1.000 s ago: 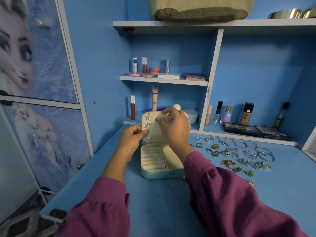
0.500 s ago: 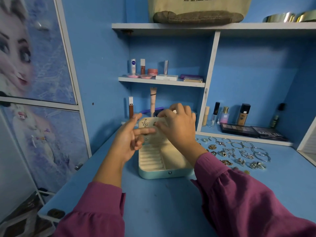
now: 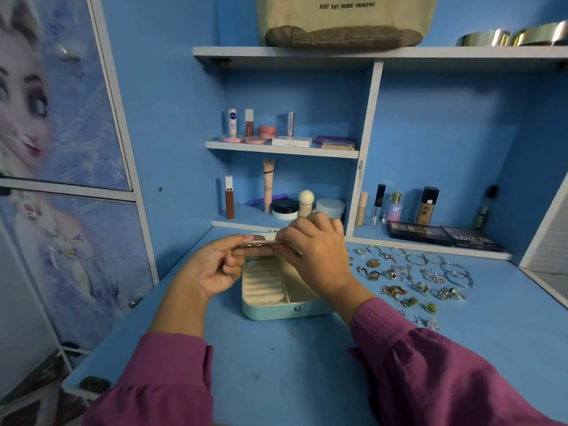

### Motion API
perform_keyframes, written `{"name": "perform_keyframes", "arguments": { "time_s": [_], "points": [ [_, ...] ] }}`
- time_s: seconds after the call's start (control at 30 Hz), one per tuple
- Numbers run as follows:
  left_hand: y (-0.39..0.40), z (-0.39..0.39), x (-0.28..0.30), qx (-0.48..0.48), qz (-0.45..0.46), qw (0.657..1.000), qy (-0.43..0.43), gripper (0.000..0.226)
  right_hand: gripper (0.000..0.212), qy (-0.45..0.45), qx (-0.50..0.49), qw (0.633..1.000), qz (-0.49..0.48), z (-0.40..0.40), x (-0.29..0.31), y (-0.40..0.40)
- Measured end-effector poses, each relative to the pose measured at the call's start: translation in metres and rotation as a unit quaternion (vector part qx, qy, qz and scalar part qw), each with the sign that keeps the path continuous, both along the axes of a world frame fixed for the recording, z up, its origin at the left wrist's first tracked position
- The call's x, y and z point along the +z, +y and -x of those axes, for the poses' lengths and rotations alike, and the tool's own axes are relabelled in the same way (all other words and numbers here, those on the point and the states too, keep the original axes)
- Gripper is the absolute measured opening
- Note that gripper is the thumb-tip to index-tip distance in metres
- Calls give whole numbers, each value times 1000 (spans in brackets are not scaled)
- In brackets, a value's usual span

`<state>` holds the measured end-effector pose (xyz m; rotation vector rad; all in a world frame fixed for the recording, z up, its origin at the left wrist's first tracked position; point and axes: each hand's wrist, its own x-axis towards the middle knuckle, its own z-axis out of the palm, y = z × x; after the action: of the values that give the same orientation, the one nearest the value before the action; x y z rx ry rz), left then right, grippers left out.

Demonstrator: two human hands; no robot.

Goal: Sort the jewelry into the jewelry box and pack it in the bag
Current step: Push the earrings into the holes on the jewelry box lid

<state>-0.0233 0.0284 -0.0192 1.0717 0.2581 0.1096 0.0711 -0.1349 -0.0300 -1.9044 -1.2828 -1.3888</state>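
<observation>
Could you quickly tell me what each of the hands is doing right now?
Left hand: pinching the earring panel above the jewelry box.
Right hand: pinching the same panel.

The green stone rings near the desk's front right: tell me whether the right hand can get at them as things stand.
Probably yes, once freed. The right hand is pinching the earring card over the jewelry box; the green stone rings lie uncovered on bare desk beside that forearm.
</observation>
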Motion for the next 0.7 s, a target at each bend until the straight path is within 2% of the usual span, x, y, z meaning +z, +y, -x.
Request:
{"name": "perform_keyframes", "arguments": {
  "time_s": [0.17, 0.3, 0.37, 0.5, 0.6, 0.7],
  "points": [
    [2, 3, 0, -19, 9, 999, 37, 16, 10, -35, 15, 999, 15, 1, -6, -2],
    [2, 7, -2, -40, -10, 998, 47, 18, 4, -1, 57, 996, 64, 0, -10, -16],
    [2, 10, -3, -56, -26, 997, 49, 19, 14, 57, 70, 991, 101, -2, -10, -29],
    [1, 12, -7, -64, -69, 994, 59, 29, 42, 241, 62, 960, 132, -9, -3, -65],
    [-4, 12, -10, -53, -89, 992, 71, 25, 49, 348, 26, 927, 137, -20, -2, -89],
    [-5, 12, -12, -60, -99, 990, 81, 26, 46, 385, -37, 907, 169, -33, -6, -106]
  ]
}}
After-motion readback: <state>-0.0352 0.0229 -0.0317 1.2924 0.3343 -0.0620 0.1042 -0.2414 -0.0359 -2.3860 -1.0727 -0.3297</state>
